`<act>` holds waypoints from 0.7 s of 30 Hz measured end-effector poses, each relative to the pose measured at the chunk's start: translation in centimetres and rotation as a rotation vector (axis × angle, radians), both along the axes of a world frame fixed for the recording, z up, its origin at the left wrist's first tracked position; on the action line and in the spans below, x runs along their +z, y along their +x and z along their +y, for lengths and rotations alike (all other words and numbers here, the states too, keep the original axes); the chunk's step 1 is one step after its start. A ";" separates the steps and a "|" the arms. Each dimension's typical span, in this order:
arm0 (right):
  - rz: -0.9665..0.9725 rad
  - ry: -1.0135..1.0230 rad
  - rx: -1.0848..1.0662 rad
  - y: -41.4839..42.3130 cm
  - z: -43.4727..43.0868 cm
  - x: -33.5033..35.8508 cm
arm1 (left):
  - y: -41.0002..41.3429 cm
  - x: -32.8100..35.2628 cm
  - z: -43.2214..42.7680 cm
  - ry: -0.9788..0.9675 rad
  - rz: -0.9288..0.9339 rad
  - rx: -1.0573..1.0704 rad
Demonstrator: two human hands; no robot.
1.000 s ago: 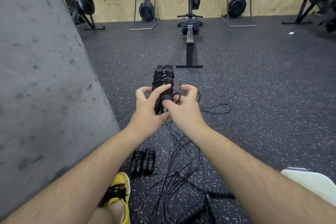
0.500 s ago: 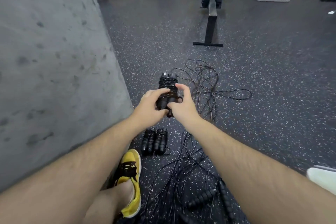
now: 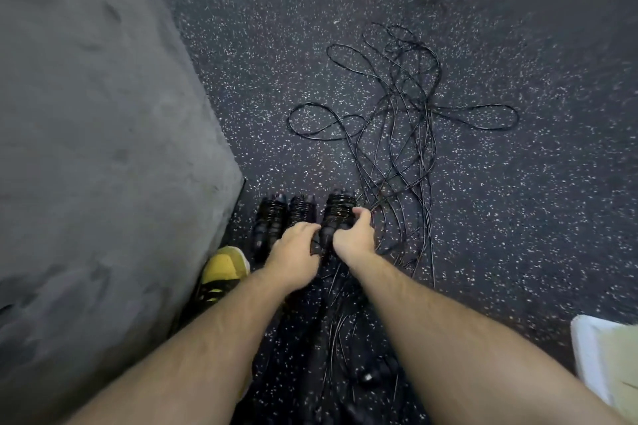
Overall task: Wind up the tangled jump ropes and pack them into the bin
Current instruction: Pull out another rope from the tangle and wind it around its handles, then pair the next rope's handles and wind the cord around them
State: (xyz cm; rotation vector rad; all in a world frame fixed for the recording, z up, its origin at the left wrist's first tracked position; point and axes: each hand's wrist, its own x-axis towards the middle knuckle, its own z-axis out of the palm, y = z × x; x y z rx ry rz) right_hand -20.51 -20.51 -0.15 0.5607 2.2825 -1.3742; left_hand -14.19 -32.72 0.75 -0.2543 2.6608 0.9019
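I see the wound rope bundle [image 3: 337,217] at centre frame, its long axis running toward the top of the frame, far end poking past my hands. My left hand [image 3: 293,254] and right hand [image 3: 355,235] both clench its near end. Two finished bundles [image 3: 283,217] lie just left; loose tangled ropes [image 3: 404,121] sprawl upper right on the floor [image 3: 262,55].

Single head-worn wide-angle view, looking steeply down, close over forearms, speckled floor [image 3: 262,55] ahead

Your left hand [image 3: 295,248] and right hand [image 3: 355,235] cover the wound rope bundle's [image 3: 340,214] lower half; rope beneath your forearms is blurred.
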 end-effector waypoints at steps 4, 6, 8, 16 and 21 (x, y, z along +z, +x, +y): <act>-0.070 0.043 0.045 0.6 -1.7 -4.3 | 0.1 -3.4 -0.7 -0.094 -0.086 -0.014; -0.038 0.044 0.077 1.2 -2.4 -5.4 | -0.2 -4.3 -1.0 -0.118 -0.125 -0.031; -0.015 0.068 0.135 1.3 -2.6 -6.0 | -0.4 -4.6 -1.2 -0.137 -0.152 -0.042; 0.172 0.324 0.465 2.6 3.0 -3.2 | 0.1 -2.9 3.6 -0.084 -0.001 -0.054; 0.193 0.359 0.443 6.6 10.4 -1.3 | 0.8 -1.4 10.8 -0.002 0.045 -0.153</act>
